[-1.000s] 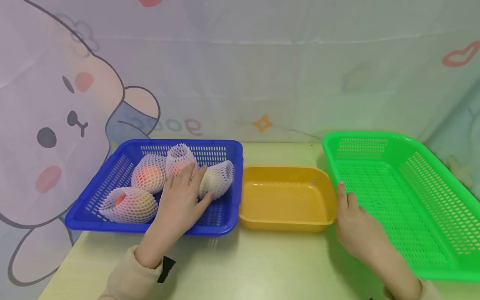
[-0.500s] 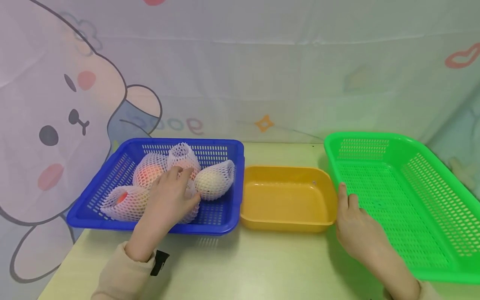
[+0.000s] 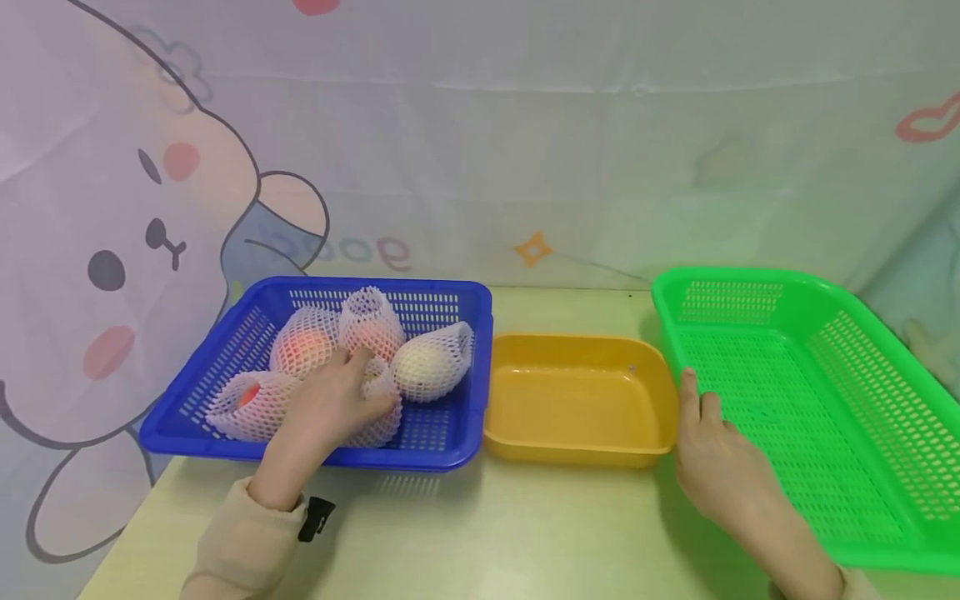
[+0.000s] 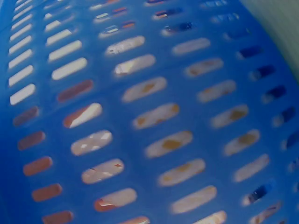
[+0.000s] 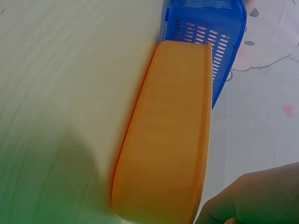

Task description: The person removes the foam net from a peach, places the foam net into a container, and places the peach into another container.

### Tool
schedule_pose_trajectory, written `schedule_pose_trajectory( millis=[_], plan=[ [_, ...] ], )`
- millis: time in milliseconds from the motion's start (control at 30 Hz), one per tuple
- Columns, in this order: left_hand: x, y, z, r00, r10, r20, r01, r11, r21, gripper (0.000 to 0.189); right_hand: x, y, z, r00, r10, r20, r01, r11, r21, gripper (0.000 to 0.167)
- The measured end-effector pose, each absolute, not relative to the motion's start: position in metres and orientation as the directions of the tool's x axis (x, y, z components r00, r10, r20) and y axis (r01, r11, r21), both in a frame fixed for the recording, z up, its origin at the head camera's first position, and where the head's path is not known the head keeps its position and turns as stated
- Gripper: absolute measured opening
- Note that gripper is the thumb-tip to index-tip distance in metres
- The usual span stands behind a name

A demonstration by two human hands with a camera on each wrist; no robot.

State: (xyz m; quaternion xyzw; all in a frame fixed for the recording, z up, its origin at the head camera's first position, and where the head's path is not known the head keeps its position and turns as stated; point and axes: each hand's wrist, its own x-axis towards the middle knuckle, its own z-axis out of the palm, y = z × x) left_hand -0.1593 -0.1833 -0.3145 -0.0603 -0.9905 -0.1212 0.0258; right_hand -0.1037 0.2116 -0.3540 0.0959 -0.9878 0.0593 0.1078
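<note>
My left hand (image 3: 326, 404) is in the blue basket (image 3: 442, 457) in the head view, fingers bent over a fruit in a white foam net (image 3: 381, 417) at the front middle. It hides part of that fruit. Around it lie a pale netted fruit (image 3: 427, 371), an upright netted fruit (image 3: 369, 323), a reddish netted fruit (image 3: 303, 346) and another netted fruit (image 3: 251, 408). My right hand (image 3: 723, 467) rests between the yellow tray (image 3: 581, 457) and the green basket (image 3: 757, 400), its index finger straight at the rims; the thumb is hidden there.
Side by side on the pale table (image 3: 510, 533) stand the two baskets and the tray. A printed cloth (image 3: 585, 150) hangs right behind them. The left wrist view is filled by the slotted blue basket wall (image 4: 154, 107); netted fruit shows through the slots.
My left hand has drawn back from the pale fruit toward the front and left, then lowered, its fingers bending over the front middle fruit. My right hand has hardly moved.
</note>
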Motion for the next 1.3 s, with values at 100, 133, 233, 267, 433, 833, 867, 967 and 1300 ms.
schedule_pose_trajectory(
  millis=[100, 133, 233, 267, 433, 833, 867, 967, 1300],
  plan=[
    [-0.161, -0.185, -0.316, -0.992, 0.117, 0.042, 0.124, 0.962, 0.243, 0.066, -0.103, 0.211, -0.354, -0.959, -0.173, 0.226, -0.198, 0.975, -0.096, 0.073],
    [-0.161, -0.186, -0.317, -0.992, 0.119, 0.037, 0.124, 0.961, 0.247, 0.065, -0.103, 0.211, -0.354, -0.958, -0.172, 0.228, -0.198, 0.976, -0.095, 0.073],
    [-0.162, -0.187, -0.319, -0.993, 0.121, 0.019, 0.122, 0.96, 0.251, 0.064, -0.103, 0.211, -0.355, -0.958, -0.172, 0.229, -0.198, 0.976, -0.094, 0.073],
    [-0.162, -0.187, -0.319, -0.993, 0.121, 0.013, 0.121, 0.961, 0.249, 0.065, -0.103, 0.211, -0.354, -0.958, -0.172, 0.23, -0.197, 0.976, -0.093, 0.073],
    [-0.163, -0.187, -0.321, -0.993, 0.111, -0.049, 0.097, 0.968, 0.232, 0.074, -0.103, 0.211, -0.355, -0.956, -0.174, 0.234, -0.2, 0.976, -0.09, 0.073],
    [-0.16, -0.187, -0.325, -0.987, 0.087, -0.134, 0.059, 0.978, 0.2, 0.091, -0.103, 0.212, -0.355, -0.949, -0.184, 0.255, -0.21, 0.975, -0.078, 0.073],
    [-0.16, -0.187, -0.325, -0.987, 0.086, -0.138, 0.057, 0.979, 0.196, 0.092, -0.103, 0.212, -0.356, -0.949, -0.184, 0.254, -0.21, 0.975, -0.078, 0.073],
    [-0.16, -0.187, -0.325, -0.985, 0.083, -0.15, 0.054, 0.981, 0.187, 0.096, -0.103, 0.212, -0.356, -0.951, -0.181, 0.25, -0.207, 0.975, -0.081, 0.075],
    [-0.162, -0.186, -0.326, -0.987, 0.077, -0.144, 0.052, 0.984, 0.171, 0.091, -0.104, 0.211, -0.355, -0.965, -0.163, 0.207, -0.189, 0.976, -0.111, 0.084]
  ],
)
